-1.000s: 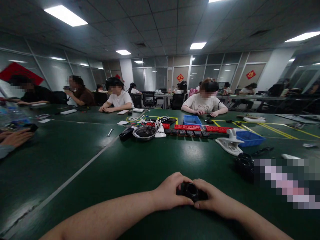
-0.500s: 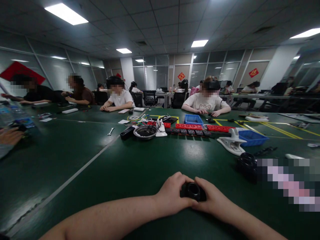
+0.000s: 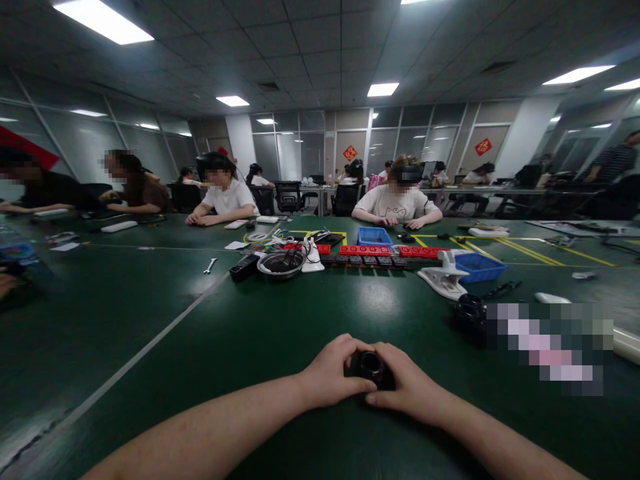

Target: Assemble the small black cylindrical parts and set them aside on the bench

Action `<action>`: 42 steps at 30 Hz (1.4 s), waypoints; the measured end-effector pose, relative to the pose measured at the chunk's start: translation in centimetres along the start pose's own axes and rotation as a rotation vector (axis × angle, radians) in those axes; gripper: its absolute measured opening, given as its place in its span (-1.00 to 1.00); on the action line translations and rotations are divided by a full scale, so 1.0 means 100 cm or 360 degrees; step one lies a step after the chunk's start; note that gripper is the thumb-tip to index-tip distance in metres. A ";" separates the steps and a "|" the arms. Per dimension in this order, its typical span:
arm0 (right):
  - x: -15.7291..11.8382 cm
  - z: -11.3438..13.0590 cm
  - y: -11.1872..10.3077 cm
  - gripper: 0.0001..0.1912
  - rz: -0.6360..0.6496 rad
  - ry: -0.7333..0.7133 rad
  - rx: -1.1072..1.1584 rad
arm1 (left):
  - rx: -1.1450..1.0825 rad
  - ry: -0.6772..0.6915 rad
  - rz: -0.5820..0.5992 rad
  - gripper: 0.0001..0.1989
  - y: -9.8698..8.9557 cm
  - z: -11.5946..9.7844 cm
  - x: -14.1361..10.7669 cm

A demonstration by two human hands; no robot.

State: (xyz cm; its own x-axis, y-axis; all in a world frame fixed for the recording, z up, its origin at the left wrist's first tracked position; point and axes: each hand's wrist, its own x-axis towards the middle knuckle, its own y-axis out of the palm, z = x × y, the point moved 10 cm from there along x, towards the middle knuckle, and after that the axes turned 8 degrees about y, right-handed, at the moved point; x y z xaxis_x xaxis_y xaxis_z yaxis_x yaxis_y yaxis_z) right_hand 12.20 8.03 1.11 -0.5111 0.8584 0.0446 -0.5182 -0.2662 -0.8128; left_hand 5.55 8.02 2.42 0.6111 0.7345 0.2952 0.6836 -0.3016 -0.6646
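A black part (image 3: 371, 366) is held between the left hand (image 3: 333, 375) and the right hand (image 3: 413, 385), pinched at its sides by each grip; it is held at the near side of the bench (image 3: 225, 353), though contact with the surface cannot be made out. Farther off, a bowl (image 3: 280, 275) is seen leftward; a white clamp (image 3: 445, 279) is seen rightward, beside a blue tray (image 3: 479, 273).
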 end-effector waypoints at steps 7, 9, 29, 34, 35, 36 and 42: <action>-0.002 -0.003 0.003 -0.62 0.0333 -0.0022 0.0229 | 0.0008 0.0150 0.0124 -0.56 0.006 -0.005 0.001; -0.002 -0.002 0.002 -0.64 0.0353 -0.0035 0.0252 | 0.0015 0.0152 0.0126 -0.56 0.006 -0.005 0.001; -0.003 0.001 0.000 -0.69 0.0360 -0.0071 0.0232 | -0.0048 0.0088 0.0150 -0.57 0.008 0.000 0.004; -0.001 -0.006 0.000 -0.69 0.0320 -0.0006 0.0251 | -0.0045 0.0069 0.0124 -0.57 0.008 0.000 0.004; 0.000 -0.009 0.001 -0.68 0.0302 0.0030 0.0251 | -0.0040 0.0056 0.0110 -0.58 0.008 -0.001 0.004; 0.001 -0.012 0.001 -0.68 0.0276 0.0070 0.0244 | -0.0034 0.0033 0.0086 -0.58 0.007 -0.001 0.004; 0.004 -0.021 -0.002 -0.67 -0.0034 0.0312 -0.0053 | 0.0069 -0.0220 -0.0149 -0.61 0.000 0.002 -0.003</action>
State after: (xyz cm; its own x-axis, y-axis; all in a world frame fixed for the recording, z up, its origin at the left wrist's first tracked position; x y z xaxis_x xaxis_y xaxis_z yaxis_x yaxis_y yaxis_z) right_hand 13.52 9.40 0.05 -0.3555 0.9334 -0.0493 -0.5028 -0.2355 -0.8317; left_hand 5.30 7.96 2.21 0.4826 0.8358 0.2619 0.7153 -0.2036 -0.6685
